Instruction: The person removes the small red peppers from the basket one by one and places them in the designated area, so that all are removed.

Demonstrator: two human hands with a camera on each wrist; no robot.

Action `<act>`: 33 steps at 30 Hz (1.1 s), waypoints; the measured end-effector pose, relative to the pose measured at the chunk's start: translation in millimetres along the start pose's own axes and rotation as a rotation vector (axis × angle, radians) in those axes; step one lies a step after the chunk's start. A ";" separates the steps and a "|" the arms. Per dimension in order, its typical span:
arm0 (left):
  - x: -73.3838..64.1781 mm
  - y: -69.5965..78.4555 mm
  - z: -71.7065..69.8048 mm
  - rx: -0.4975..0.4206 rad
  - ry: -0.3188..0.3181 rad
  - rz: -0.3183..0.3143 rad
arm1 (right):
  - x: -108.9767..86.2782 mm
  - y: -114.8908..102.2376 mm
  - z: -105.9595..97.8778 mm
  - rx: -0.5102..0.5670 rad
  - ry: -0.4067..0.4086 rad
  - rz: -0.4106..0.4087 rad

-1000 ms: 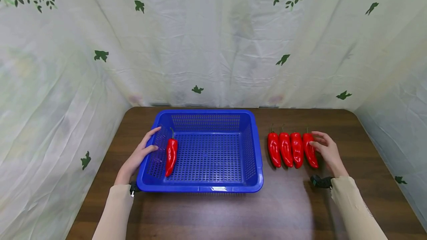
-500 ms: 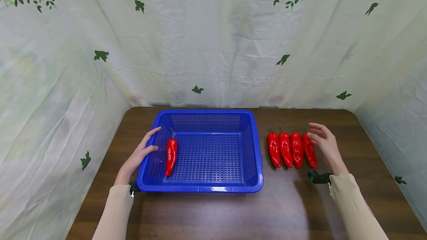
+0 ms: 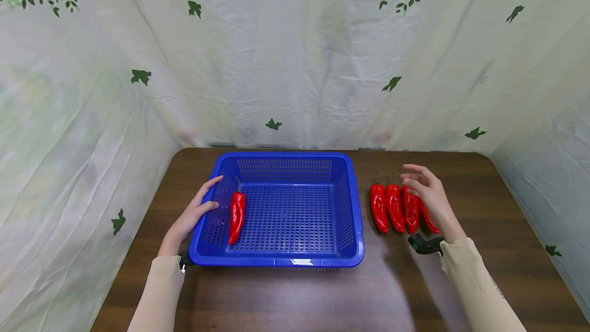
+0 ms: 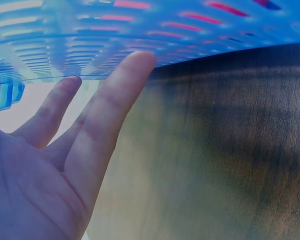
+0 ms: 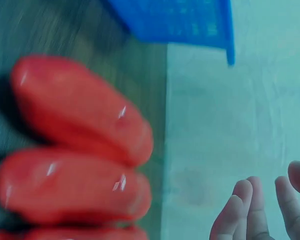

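My left hand (image 3: 189, 219) grips the left rim of a blue slotted plastic basket (image 3: 295, 260), thumb and a finger over the edge. In the left wrist view, fingers (image 4: 125, 95) of that hand reach against the basket's outer wall. One red chili pepper (image 3: 237, 216) lies inside the basket, near its left wall. My right hand (image 3: 430, 193) hovers, fingers apart and holding nothing, over a row of several red chili peppers (image 3: 379, 209) right of the basket. It hides the upper part of the rightmost pepper (image 3: 428, 219). Peppers (image 5: 80, 107) also fill the left of the right wrist view.
Basket and peppers rest on a brown wooden table (image 3: 322, 301). A whitish curtain (image 3: 295, 91) printed with green leaves and birds hangs behind the table and along both sides. A dark wrist device (image 3: 424, 244) is worn under my right hand.
My right hand has risen from the rightmost pepper and moved left over the row. My left hand, the basket and the peppers keep their places.
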State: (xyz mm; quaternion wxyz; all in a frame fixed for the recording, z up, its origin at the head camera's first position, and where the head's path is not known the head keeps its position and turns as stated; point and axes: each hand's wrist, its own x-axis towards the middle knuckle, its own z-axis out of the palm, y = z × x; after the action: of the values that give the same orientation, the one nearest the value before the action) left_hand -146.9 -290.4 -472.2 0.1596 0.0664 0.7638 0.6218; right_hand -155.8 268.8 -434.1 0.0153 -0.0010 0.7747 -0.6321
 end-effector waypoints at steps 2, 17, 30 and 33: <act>0.1 0.0 0.0 0.000 0.000 -0.001 | 0.9 -4.1 7.3 0.006 -0.025 -0.011; 0.1 0.5 0.4 0.009 0.007 -0.007 | 5.4 -38.0 62.6 0.041 -0.179 -0.030; 0.7 0.5 0.9 0.011 0.010 -0.007 | 8.4 -65.2 116.5 0.069 -0.298 -0.073; 0.9 1.0 1.1 0.013 0.010 -0.012 | 9.4 -70.0 128.2 0.067 -0.323 -0.082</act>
State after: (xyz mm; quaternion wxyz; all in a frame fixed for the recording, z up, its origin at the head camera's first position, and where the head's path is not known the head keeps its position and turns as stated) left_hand -147.5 -288.9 -471.6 0.1588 0.0598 0.7692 0.6161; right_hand -163.3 128.9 -391.5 0.1137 -0.1336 0.7399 -0.6494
